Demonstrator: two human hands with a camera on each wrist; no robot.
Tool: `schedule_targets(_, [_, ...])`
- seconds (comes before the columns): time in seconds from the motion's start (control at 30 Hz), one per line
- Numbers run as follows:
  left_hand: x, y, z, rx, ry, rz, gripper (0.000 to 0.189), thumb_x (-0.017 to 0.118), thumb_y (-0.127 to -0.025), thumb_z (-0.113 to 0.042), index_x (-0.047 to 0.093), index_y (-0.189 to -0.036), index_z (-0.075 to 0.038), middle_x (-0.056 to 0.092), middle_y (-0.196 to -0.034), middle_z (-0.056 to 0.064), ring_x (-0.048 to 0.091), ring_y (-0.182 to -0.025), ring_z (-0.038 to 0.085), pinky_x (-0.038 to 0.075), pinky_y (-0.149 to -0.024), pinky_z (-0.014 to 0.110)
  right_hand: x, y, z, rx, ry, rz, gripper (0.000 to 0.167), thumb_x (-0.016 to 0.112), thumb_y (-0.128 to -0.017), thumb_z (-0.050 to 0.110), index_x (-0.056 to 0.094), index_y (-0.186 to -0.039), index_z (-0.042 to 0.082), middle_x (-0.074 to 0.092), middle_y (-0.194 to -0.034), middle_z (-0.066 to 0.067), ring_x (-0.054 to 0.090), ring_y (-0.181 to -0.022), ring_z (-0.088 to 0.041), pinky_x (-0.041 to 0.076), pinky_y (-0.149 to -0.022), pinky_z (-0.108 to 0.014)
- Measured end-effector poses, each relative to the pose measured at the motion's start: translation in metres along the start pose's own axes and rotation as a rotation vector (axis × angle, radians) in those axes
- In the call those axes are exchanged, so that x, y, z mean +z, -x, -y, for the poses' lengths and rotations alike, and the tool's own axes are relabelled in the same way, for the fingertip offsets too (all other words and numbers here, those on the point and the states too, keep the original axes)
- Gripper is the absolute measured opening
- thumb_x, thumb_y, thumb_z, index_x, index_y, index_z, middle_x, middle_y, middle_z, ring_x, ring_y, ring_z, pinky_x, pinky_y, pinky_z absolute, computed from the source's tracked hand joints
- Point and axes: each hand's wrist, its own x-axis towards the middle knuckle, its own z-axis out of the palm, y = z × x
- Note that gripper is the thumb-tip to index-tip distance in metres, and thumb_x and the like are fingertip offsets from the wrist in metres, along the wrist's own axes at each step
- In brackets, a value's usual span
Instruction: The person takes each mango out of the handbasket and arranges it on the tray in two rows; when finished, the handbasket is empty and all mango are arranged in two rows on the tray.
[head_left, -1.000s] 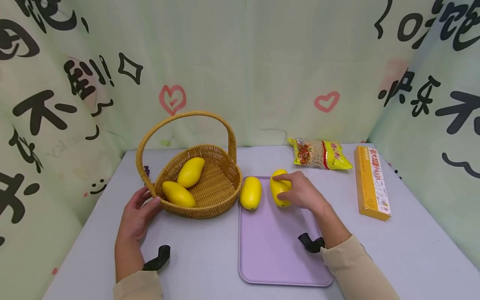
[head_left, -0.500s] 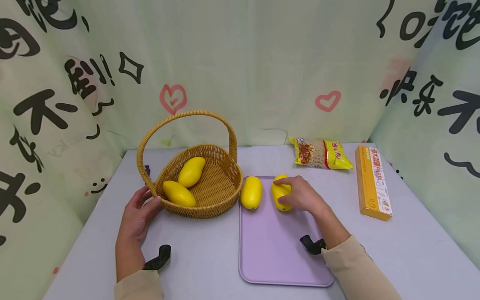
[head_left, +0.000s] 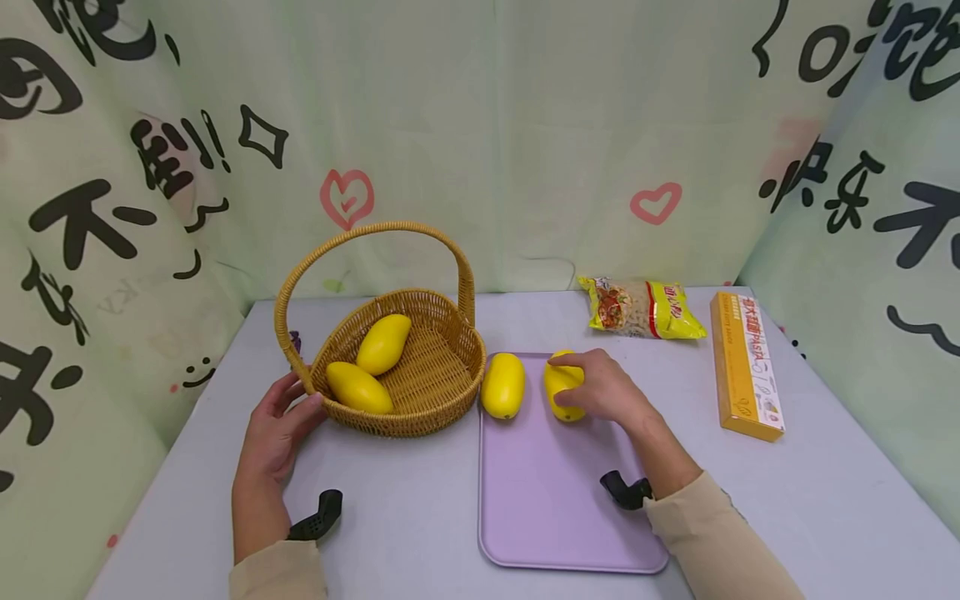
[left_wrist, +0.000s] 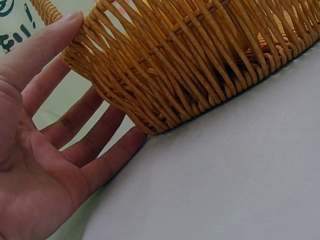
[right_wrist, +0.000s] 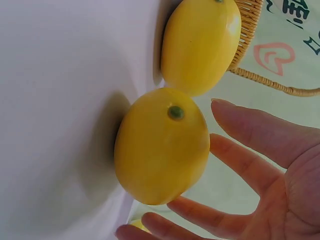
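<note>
My left hand (head_left: pixel 273 433) rests against the left side of the wicker basket (head_left: pixel 442 412), thumb near the rim. In the left wrist view its fingers (left_wrist: pixel 107 172) are spread and fairly straight along the woven wall. Two yellow mangoes (head_left: pixel 384 343) lie inside the basket. On the far end of the purple tray (head_left: pixel 555 517) lie two more, side by side. My right hand (head_left: pixel 609 387) is at the right-hand mango (head_left: pixel 561 379), index finger across its top in the head view. In the right wrist view the fingertips touch this mango (right_wrist: pixel 162 147), while the thumb stands apart from it.
A yellow snack bag (head_left: pixel 641 308) lies behind the tray at the back. An orange and white pasta box (head_left: pixel 745 367) lies to the right. The basket's tall handle (head_left: pixel 405 227) arches up, and the basket's right side is close to the left-hand tray mango (head_left: pixel 502 386).
Over the last second the right hand and the mango under it have shifted slightly toward me. The left hand and basket look unchanged.
</note>
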Motion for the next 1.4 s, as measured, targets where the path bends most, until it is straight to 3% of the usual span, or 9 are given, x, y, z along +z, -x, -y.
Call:
schedule_targets(0.33, [0.001, 0.0, 0.0, 0.004, 0.002, 0.003, 0.071, 0.075, -0.096, -0.018, 0.041, -0.159, -0.024, 0.047, -0.141, -0.007, 0.059, -0.119, 0.009, 0.055, -0.1, 0.021, -0.007, 0.004, 0.006, -0.042, -0.008, -0.048, 0.056, 0.073, -0.094, 0.023, 0.058, -0.146, 0.011, 0.048, -0.146, -0.029, 0.048, -0.128, -0.046, 0.044, -0.108, -0.066])
schedule_targets(0.67, [-0.001, 0.0, 0.0, 0.011, 0.009, 0.003, 0.07, 0.075, -0.096, -0.017, 0.043, -0.158, -0.023, 0.047, -0.139, -0.007, 0.06, -0.118, 0.009, 0.055, -0.1, 0.022, -0.016, 0.004, 0.02, -0.076, -0.003, -0.091, 0.053, 0.07, -0.096, 0.025, 0.059, -0.146, 0.013, 0.047, -0.152, -0.027, 0.041, -0.141, -0.048, 0.036, -0.115, -0.069])
schedule_targets(1.07, [0.0, -0.002, 0.001, 0.013, 0.011, 0.005, 0.068, 0.076, -0.095, -0.017, 0.045, -0.156, -0.023, 0.047, -0.14, -0.006, 0.062, -0.115, 0.008, 0.056, -0.098, 0.021, -0.022, -0.002, 0.039, -0.143, -0.047, -0.123, 0.052, 0.07, -0.097, 0.025, 0.058, -0.146, 0.012, 0.049, -0.152, -0.024, 0.044, -0.141, -0.044, 0.04, -0.115, -0.065])
schedule_targets(1.4, [-0.002, -0.001, 0.002, 0.015, -0.001, 0.007, 0.07, 0.076, -0.095, -0.017, 0.044, -0.157, -0.023, 0.048, -0.14, -0.006, 0.063, -0.114, 0.007, 0.055, -0.1, 0.022, -0.03, -0.007, 0.064, -0.168, -0.096, -0.111, 0.052, 0.068, -0.098, 0.031, 0.057, -0.147, 0.017, 0.054, -0.149, -0.021, 0.051, -0.135, -0.045, 0.05, -0.106, -0.059])
